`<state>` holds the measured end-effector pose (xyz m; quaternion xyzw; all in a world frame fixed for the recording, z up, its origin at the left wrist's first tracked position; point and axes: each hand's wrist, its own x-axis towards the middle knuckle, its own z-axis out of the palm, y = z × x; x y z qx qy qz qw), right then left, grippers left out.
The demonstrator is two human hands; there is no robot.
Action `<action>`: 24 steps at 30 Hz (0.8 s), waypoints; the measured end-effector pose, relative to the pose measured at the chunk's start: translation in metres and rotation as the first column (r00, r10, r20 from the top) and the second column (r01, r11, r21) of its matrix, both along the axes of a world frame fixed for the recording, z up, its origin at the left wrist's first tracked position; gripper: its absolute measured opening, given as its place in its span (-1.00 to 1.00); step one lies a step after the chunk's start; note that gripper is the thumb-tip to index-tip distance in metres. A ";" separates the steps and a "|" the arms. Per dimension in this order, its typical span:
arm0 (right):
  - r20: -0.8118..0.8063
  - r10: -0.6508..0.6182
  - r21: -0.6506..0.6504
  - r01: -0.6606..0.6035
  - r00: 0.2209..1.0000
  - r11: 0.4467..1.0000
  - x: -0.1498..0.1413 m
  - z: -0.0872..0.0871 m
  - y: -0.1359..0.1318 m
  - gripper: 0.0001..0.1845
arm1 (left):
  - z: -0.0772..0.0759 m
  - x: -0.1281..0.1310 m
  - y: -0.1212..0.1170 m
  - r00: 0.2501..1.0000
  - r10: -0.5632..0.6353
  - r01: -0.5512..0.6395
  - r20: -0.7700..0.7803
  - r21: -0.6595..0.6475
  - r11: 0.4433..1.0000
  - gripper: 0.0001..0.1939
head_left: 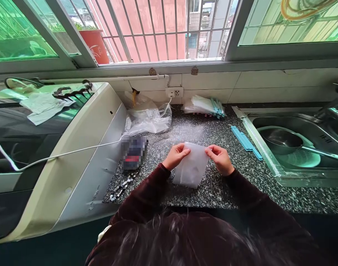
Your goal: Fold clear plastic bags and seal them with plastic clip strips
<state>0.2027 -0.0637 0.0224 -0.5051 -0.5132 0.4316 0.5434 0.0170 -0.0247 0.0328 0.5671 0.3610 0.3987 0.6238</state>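
Note:
A translucent whitish plastic bag [191,166] is held up over the speckled counter, slightly tilted. My left hand [175,155] pinches its upper left edge between thumb and fingers. At the upper right corner, my right hand [221,159] is closed on the same bag. Whether anything lies inside the bag cannot be made out. To the right of my right hand lie several flat light-blue strips [245,142] on the counter. Behind the hands, a stack of clear bags with blue edges [206,106] rests by the wall.
On the left stands a large white appliance [85,136] with a white cable [82,150] crossing it. A blurred dark object [134,152] and crumpled clear plastic [152,118] lie beside it. On the right, a sink [285,177] holds a pan [281,139] and a green colander [304,157].

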 end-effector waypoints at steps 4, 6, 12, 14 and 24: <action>0.064 0.023 -0.029 -0.022 0.998 0.999 -0.004 -0.002 -0.001 -0.61 | -0.002 0.001 0.000 0.993 0.091 -0.086 -0.070 0.064 0.994 -0.59; 0.088 0.063 -0.053 -0.058 0.994 0.997 -0.005 -0.002 -0.002 -0.62 | -0.004 0.001 0.001 0.985 0.130 -0.121 -0.112 0.089 0.989 -0.60; 0.177 0.197 -0.122 -0.177 0.964 0.977 -0.008 0.001 -0.002 -0.67 | -0.006 0.004 -0.004 0.984 0.071 -0.047 -0.163 0.142 0.989 -0.64; 0.205 0.185 -0.098 -0.167 0.961 0.981 -0.007 0.002 -0.002 -0.68 | -0.005 0.005 -0.006 0.984 0.051 -0.027 -0.168 0.138 0.990 -0.66; 0.173 -0.079 0.019 0.076 0.982 0.997 0.010 0.001 0.005 -0.66 | -0.022 0.001 -0.004 0.912 -0.308 0.247 -0.273 -0.234 0.940 -0.70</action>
